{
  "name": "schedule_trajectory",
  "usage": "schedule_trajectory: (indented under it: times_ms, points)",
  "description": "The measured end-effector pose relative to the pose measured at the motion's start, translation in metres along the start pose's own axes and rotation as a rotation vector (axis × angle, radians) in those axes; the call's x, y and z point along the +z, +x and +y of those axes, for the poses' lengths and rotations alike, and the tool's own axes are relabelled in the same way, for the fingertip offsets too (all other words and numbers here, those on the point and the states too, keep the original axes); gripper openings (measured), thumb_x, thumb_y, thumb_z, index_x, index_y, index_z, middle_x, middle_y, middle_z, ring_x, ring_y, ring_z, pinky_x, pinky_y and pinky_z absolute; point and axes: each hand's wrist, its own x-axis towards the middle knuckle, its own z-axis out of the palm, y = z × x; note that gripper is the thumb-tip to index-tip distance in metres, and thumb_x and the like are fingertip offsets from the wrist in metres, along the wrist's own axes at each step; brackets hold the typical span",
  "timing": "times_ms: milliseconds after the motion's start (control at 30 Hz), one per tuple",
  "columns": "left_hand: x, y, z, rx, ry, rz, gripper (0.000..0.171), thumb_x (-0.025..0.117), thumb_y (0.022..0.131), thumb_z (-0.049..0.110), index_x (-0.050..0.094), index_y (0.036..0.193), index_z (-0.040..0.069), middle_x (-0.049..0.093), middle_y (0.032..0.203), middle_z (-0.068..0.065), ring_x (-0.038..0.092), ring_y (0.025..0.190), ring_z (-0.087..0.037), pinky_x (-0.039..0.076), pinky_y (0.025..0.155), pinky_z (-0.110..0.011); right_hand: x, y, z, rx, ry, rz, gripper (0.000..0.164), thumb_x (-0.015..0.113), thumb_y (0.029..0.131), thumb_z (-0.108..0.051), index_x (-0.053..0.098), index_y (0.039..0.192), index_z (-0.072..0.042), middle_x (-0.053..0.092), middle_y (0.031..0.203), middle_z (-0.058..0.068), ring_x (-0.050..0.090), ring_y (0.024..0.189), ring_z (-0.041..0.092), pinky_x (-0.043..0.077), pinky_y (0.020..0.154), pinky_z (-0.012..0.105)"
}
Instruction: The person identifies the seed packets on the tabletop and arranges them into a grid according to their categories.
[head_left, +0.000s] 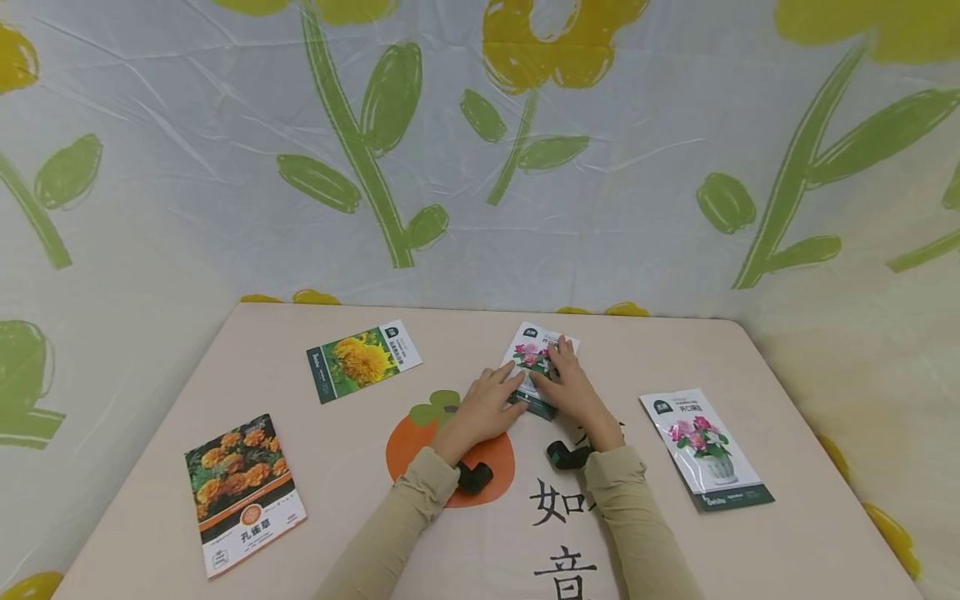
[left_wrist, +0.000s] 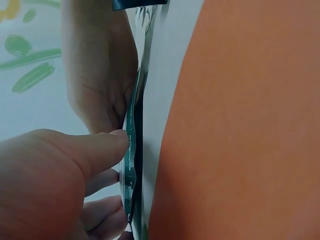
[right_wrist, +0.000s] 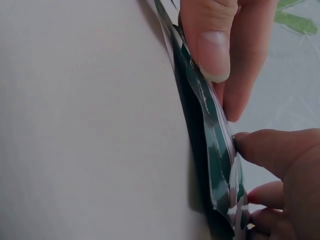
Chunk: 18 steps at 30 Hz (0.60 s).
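I've got whitish backdrop w/ yellow & green floral print, pale-pink table w/ orange & blk print, tan sleeves. Mid pkt, R pkt: wht, pink blooms, dk-green ends. Far-L pkt: yellow/green. Near-L pkt: orange/blk/wht.

A booth-like space, its building type unclear: flower-printed cloth hangs behind and at both sides of a pale bench printed with an orange fruit and black lettering.

two hands touch a packet near an orange patch.
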Motion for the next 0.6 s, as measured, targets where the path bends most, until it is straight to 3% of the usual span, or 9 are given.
schedule_trajectory:
  times_ms: [600]
  points:
    - [-0.0048,0.0001,0.0044,-0.037,0.036,-0.038,0.055,0.057,0.101,0.034,0.045,0.150,0.011,0.034,0.158,-0.013,0.042,0.132,-0.028,0.041,0.106,-0.043,0.0017,0.0044,-0.0002,-0.030,0.004,0.004,0.075,0.061,0.099,-0.027,0.023,0.153,0.008,0.004,0.162,0.028,-0.002,0.149,0.043,0.010,0.116,0.061]
